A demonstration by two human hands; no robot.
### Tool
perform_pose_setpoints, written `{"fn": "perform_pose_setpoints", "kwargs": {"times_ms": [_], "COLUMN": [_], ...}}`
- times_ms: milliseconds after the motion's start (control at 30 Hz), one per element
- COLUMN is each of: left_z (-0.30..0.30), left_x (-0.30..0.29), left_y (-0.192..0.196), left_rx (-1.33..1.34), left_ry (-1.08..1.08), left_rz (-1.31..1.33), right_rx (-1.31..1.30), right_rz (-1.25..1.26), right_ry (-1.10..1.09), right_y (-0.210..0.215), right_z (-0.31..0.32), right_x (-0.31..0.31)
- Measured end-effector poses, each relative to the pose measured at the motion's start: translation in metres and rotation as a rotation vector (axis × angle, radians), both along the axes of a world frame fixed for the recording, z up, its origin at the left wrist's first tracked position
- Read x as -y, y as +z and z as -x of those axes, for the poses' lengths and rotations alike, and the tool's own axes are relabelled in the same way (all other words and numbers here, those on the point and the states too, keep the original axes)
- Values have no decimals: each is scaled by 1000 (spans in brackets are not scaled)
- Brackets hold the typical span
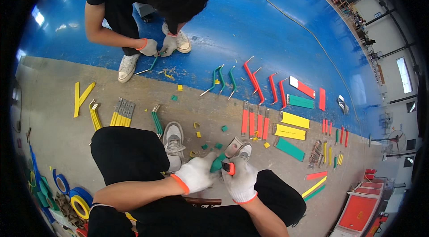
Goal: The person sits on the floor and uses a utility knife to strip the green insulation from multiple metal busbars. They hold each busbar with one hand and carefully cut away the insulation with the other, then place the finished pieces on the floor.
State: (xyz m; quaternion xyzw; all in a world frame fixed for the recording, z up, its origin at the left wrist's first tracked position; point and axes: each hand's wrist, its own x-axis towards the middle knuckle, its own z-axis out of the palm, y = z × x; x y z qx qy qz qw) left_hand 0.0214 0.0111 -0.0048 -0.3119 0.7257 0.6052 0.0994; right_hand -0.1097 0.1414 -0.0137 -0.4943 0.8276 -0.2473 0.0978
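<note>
My left hand (199,174), in a white glove with an orange cuff, is closed round a flat metal bar (233,147) with a green sleeve (218,163). The bar's bare end, with a hole in it, points up and away over my shoe. My right hand (241,181), gloved alike, is closed on a red-and-black cutter (229,168) held against the green sleeve. Its blade is hidden. Small green scraps (224,128) and yellow scraps (199,134) lie on the floor ahead of my hands.
Opposite, a crouching person's gloved hands (150,48) hold a bent green-sleeved bar (153,64). Red-sleeved bars (252,123), yellow-sleeved bars (290,120) and green-sleeved bars (290,149) lie in rows at right. Tape rolls (80,206) sit at lower left, a red box (356,212) at lower right.
</note>
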Motion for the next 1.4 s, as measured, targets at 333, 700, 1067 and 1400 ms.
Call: {"fn": "perform_pose_setpoints", "kwargs": {"times_ms": [333, 700, 1067, 1400], "left_z": [2, -3, 5, 0], "left_x": [-13, -17, 7, 20], "left_y": [-11, -20, -4, 14], "left_rx": [-302, -328, -281, -397], "left_ry": [251, 246, 25, 50], "left_rz": [14, 228, -173, -846], "right_rx": [-13, 803, 1022, 1012], "right_rz": [281, 278, 344, 358], "right_ry": [125, -443, -538, -503], "right_y": [7, 34, 48, 54], "right_z": [6, -13, 9, 18], "right_x": [-3, 10, 6, -7]}}
